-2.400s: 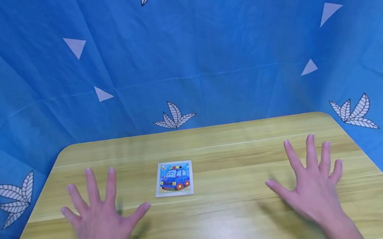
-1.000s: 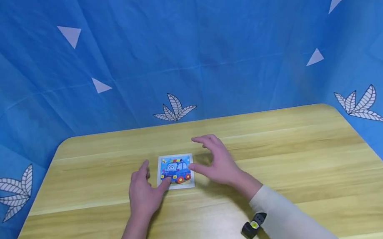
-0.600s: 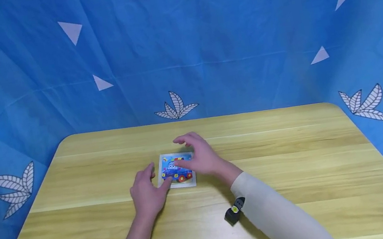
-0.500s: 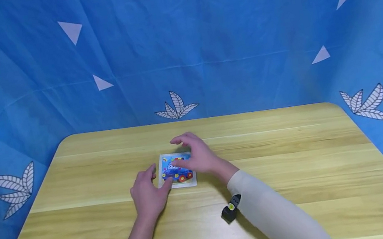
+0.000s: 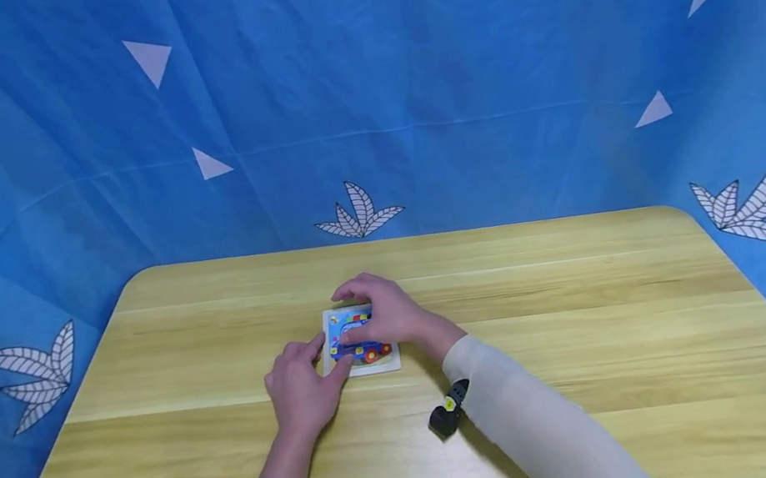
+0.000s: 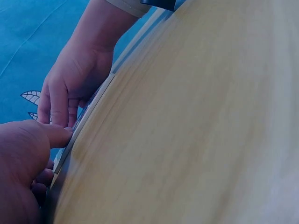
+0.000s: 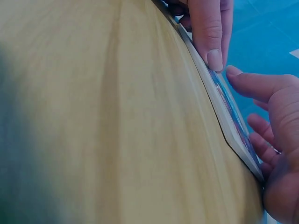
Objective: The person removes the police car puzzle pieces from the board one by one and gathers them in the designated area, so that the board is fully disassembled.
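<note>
A square picture board [image 5: 367, 353] with a blue cartoon car lies flat on the tabletop [image 5: 552, 295], toward eleven o'clock from its middle, its car upright to the wearer. The left hand [image 5: 300, 392] pinches the board's lower-left corner: its thumb lies at seven o'clock on the board, its index fingertip meets the edge near nine, and the left wrist view shows the other fingers curled at that side. Held there, the hand probably steadies the thin board against sliding while leaving most of the picture bare. The right hand [image 5: 388, 314] arches over from two o'clock, thumb and fingers apart; the thumb reaches toward nine across the car, and the fingers bend above the twelve o'clock edge. The right wrist view shows this thumb poised above the face, but whether the other fingertips touch the board I cannot tell; that arch seems suited to working on the face from above. Against the head view half a second ago, the left index has closed up to the edge and the right thumb has gone farther toward nine; in the oldest view both hands were spread wide, well apart from the board, which seems to keep its place.
</note>
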A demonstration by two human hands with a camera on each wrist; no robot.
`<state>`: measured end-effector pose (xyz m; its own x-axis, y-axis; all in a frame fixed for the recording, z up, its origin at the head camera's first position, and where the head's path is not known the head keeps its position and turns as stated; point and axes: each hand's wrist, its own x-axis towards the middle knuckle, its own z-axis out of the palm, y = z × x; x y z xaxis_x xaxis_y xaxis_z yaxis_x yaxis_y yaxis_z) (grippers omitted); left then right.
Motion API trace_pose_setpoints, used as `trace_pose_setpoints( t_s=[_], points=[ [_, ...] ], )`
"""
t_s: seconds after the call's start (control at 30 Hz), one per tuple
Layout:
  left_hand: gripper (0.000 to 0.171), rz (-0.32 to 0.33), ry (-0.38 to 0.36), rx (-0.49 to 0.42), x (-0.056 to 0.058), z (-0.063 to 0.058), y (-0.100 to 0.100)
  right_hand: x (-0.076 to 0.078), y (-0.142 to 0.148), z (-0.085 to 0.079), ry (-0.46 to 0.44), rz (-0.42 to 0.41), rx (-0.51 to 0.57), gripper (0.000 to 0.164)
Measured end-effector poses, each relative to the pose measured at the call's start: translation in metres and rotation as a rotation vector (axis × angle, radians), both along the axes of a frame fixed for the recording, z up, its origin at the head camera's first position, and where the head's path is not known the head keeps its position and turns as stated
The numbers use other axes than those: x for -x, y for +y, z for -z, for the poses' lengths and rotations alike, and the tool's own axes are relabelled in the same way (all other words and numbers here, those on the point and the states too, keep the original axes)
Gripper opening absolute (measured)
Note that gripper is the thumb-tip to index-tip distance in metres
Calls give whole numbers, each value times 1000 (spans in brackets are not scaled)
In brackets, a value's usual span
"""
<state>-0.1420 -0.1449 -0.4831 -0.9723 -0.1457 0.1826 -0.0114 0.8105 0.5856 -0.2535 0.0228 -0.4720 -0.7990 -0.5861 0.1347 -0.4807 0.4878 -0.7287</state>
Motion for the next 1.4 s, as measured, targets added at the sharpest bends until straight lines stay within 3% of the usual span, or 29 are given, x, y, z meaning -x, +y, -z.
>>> trace_pose_setpoints(
  t_s=[0.43, 0.8, 1.4],
  points=[
    [62, 7, -18, 15, 1, -1, 0, 6, -6, 3, 84, -17, -170, 47],
    [65, -7, -56, 21, 2, -3, 1, 4, -6, 2, 96, -34, -170, 46],
    [58, -44, -8, 28, 3, 2, 5, 9, -2, 1, 8, -82, -128, 45]
  ],
)
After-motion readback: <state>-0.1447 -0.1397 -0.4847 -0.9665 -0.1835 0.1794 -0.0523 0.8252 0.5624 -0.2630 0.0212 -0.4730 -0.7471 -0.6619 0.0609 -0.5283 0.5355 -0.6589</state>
